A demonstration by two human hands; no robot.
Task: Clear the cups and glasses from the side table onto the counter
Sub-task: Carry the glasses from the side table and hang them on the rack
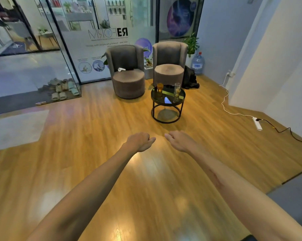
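Observation:
A small round side table (154, 97) with a dark glass top and black metal frame stands on the wooden floor in front of two armchairs. On it are an amber glass (160, 88) at the left and a tall clear glass (177, 88) with a little yellowish liquid at the right. Both my arms reach forward, well short of the table. My left hand (139, 141) is loosely curled and holds nothing. My right hand (178, 141) is also loosely curled and empty. No counter is in view.
Two grey armchairs (128, 73) (169, 66) stand behind the table, with a black bag (190, 79) and a water bottle (197, 64) beside them. A white cable and power strip (257, 124) lie on the floor at the right. Glass partitions and slippers (62, 89) are at the left.

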